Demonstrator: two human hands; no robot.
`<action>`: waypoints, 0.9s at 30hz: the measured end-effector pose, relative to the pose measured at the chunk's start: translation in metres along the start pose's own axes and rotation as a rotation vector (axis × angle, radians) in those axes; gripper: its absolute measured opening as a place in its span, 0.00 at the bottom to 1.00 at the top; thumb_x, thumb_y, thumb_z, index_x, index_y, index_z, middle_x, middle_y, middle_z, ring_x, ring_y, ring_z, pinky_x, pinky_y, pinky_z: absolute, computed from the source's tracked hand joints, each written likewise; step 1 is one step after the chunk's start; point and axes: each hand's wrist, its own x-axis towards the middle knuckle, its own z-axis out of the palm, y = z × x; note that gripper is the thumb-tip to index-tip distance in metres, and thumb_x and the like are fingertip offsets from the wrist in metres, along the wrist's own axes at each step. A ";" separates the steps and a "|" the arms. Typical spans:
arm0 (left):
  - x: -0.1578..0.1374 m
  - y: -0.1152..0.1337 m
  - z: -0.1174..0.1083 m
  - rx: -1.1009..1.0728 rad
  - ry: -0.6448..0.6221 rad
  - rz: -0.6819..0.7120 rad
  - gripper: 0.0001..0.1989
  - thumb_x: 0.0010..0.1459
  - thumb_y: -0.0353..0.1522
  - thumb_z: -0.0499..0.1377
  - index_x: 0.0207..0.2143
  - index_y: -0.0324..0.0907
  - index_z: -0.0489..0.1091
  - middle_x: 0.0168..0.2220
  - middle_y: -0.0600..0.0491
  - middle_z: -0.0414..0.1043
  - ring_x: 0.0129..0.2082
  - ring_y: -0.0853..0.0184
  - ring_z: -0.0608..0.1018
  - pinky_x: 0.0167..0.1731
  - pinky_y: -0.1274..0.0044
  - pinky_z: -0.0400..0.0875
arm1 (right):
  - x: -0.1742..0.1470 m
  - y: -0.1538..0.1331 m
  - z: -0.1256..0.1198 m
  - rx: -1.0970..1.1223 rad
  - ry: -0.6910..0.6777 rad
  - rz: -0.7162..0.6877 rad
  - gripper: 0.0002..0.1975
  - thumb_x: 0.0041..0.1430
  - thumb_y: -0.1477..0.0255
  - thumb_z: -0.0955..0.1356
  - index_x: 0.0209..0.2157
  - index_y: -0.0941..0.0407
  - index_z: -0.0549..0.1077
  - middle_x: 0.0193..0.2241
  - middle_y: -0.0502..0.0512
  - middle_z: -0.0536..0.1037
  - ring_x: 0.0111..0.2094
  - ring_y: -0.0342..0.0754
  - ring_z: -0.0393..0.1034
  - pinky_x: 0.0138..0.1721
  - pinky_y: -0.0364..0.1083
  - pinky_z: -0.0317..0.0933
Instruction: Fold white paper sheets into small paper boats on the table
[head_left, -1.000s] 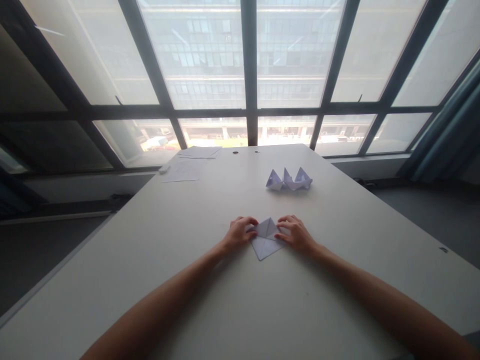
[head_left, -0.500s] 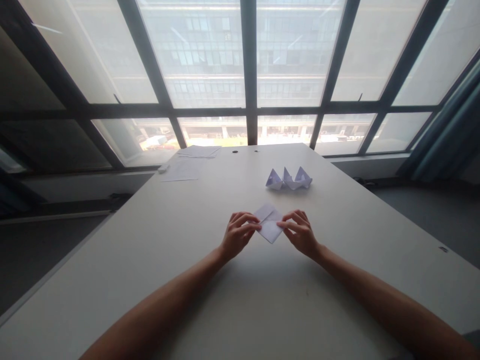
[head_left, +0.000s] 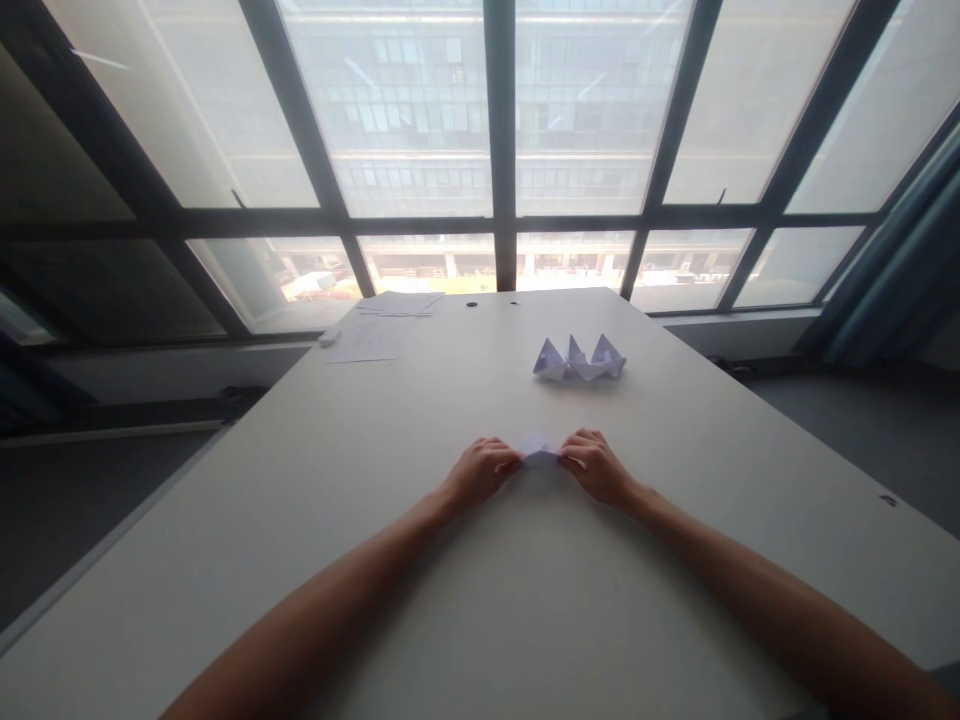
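From my remote seat I see sheets point(head_left: 365, 340) far left on the counter point(head_left: 480, 610); my left hand point(head_left: 482, 470) pinching the paper point(head_left: 538, 458), centred between both hands, long axis running left-right; boats point(head_left: 592, 369) beyond; my right hand point(head_left: 598, 472) pinching its right end.

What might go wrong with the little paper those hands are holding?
The left hand and right hand pinch the folded paper at opposite ends, so an uneven pull might tear it. The paper shapes beyond look light, so a bump might knock them over.
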 end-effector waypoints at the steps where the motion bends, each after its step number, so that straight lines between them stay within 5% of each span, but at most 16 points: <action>1: 0.000 0.001 0.001 -0.020 0.017 -0.039 0.11 0.65 0.34 0.55 0.41 0.46 0.78 0.34 0.50 0.78 0.34 0.65 0.77 0.40 0.74 0.69 | 0.000 -0.001 0.000 0.014 0.010 0.015 0.11 0.66 0.70 0.63 0.37 0.52 0.79 0.32 0.55 0.80 0.38 0.51 0.70 0.46 0.51 0.59; 7: 0.004 0.004 0.007 -0.150 0.086 -0.202 0.18 0.64 0.33 0.55 0.56 0.46 0.68 0.35 0.54 0.75 0.27 0.70 0.74 0.33 0.78 0.70 | 0.003 -0.001 0.008 0.031 0.086 0.152 0.09 0.62 0.72 0.66 0.43 0.55 0.76 0.32 0.54 0.78 0.34 0.50 0.71 0.42 0.48 0.62; 12: 0.004 0.002 0.009 -0.095 0.103 -0.172 0.17 0.64 0.32 0.55 0.55 0.45 0.69 0.39 0.52 0.71 0.29 0.71 0.73 0.36 0.77 0.70 | 0.004 0.003 0.009 -0.051 0.047 0.191 0.09 0.62 0.69 0.67 0.41 0.55 0.77 0.33 0.55 0.76 0.36 0.50 0.71 0.41 0.47 0.62; 18: 0.004 0.001 0.011 0.074 0.103 -0.123 0.22 0.63 0.28 0.55 0.58 0.50 0.66 0.52 0.49 0.69 0.49 0.62 0.73 0.52 0.68 0.68 | 0.005 0.003 0.008 -0.121 0.070 0.209 0.17 0.61 0.70 0.68 0.52 0.54 0.74 0.39 0.58 0.75 0.42 0.53 0.70 0.46 0.50 0.63; 21: 0.005 -0.003 0.011 0.079 0.000 -0.016 0.23 0.62 0.24 0.52 0.57 0.52 0.68 0.60 0.52 0.65 0.60 0.60 0.67 0.60 0.64 0.60 | 0.006 0.001 0.007 -0.104 0.066 0.149 0.22 0.61 0.74 0.66 0.57 0.52 0.69 0.48 0.59 0.74 0.49 0.54 0.67 0.52 0.53 0.61; 27: 0.004 -0.006 0.014 0.029 -0.135 -0.020 0.26 0.61 0.24 0.50 0.61 0.48 0.64 0.62 0.53 0.63 0.63 0.64 0.64 0.63 0.67 0.57 | 0.004 -0.007 0.008 -0.024 -0.170 -0.067 0.24 0.67 0.72 0.61 0.64 0.50 0.60 0.62 0.57 0.64 0.63 0.53 0.56 0.63 0.57 0.50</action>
